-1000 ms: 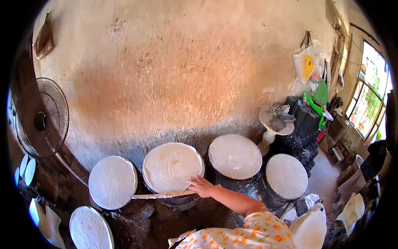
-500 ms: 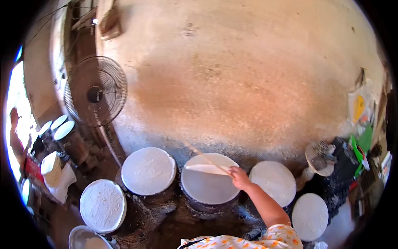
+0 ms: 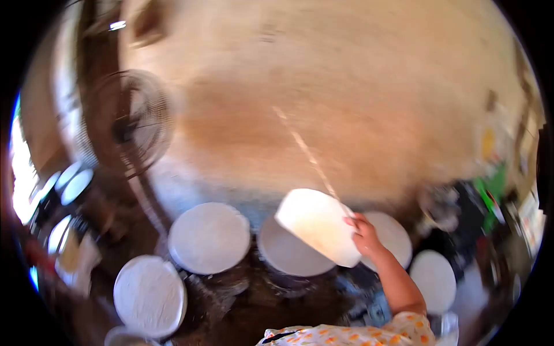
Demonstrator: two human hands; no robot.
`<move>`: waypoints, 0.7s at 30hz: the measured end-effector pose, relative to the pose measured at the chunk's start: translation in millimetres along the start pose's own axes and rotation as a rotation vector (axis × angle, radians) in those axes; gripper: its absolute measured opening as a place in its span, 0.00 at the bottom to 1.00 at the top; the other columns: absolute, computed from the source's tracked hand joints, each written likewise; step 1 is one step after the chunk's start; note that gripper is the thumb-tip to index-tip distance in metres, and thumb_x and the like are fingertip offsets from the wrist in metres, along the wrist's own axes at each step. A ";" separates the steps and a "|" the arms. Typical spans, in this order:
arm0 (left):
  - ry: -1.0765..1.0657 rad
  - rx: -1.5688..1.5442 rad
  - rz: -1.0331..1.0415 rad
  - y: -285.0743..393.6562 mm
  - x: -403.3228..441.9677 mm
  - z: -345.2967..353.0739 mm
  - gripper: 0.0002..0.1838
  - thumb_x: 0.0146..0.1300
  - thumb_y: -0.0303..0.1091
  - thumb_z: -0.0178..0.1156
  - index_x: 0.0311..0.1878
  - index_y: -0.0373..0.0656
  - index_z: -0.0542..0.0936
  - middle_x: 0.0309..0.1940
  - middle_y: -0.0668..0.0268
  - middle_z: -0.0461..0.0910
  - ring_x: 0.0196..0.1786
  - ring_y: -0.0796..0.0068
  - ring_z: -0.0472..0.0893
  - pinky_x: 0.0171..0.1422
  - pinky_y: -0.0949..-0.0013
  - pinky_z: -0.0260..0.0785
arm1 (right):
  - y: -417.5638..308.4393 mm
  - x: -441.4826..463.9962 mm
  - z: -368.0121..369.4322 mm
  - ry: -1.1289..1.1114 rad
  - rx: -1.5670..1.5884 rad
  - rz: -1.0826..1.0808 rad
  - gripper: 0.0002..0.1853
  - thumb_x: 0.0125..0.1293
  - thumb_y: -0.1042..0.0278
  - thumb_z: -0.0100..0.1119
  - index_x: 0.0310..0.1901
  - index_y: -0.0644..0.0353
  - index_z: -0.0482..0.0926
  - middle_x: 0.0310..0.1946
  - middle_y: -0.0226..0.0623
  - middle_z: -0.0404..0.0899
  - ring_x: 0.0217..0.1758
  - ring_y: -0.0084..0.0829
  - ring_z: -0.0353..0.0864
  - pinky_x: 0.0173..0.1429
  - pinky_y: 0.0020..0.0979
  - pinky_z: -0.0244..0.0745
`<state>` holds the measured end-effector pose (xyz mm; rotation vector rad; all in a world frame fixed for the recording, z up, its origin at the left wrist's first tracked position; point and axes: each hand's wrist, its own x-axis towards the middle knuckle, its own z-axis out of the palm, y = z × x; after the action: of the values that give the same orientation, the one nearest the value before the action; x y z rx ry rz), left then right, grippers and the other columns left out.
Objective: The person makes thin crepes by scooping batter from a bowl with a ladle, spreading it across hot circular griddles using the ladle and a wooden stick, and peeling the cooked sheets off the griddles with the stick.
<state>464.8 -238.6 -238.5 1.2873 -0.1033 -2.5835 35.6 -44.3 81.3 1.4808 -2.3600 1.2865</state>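
Observation:
Near the centre my right hand (image 3: 362, 233) is closed round the lower end of a long thin stick (image 3: 311, 158), which slants up to the left across the wall. A white sheet (image 3: 320, 225) hangs from the stick beside my fingers, its lower edge over the middle drum top (image 3: 294, 254). That top shows a smooth greyish surface where the sheet does not cover it. To its left is a round white-topped drum (image 3: 209, 237), and to its right another white top (image 3: 391, 239), partly behind my hand and the sheet. My left hand is out of the picture.
A standing fan (image 3: 124, 127) is at the left by the wall. More white round tops lie at the lower left (image 3: 149, 297) and lower right (image 3: 433, 282). Dark items and a green bag (image 3: 496, 187) are at the right. A bowl rim (image 3: 130, 335) shows at the bottom left.
The stick has risen from the middle drum with the white sheet on it, baring the greyish surface below. My right hand has moved up and right, and the view has turned left.

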 end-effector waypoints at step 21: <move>-0.151 0.594 -0.587 -19.0 191.2 -26.8 0.10 0.59 0.26 0.48 0.42 0.33 0.73 0.35 0.60 0.78 0.31 0.76 0.76 0.31 0.80 0.69 | -66.6 -446.2 -303.2 1.424 -0.067 0.579 0.27 0.56 0.85 0.41 0.58 0.59 0.73 0.48 0.30 0.75 0.39 0.18 0.74 0.43 0.19 0.70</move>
<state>372.1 -267.8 -406.4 1.4701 -0.6548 -3.3127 219.0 466.5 112.5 -0.3144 -1.6685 1.4937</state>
